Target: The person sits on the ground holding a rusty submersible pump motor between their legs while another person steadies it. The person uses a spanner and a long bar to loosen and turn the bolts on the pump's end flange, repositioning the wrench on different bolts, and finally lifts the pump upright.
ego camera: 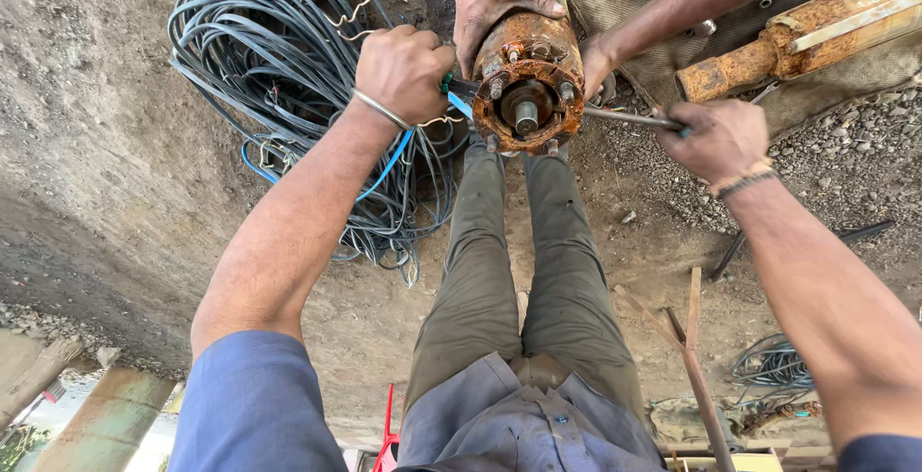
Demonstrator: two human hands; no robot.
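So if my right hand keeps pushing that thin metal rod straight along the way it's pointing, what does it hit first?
Most likely the rusty orange round flange of the cylindrical pump body. The right hand points its thin metal rod leftward at the flange's side, where the tip seems to touch already; depth is unclear.
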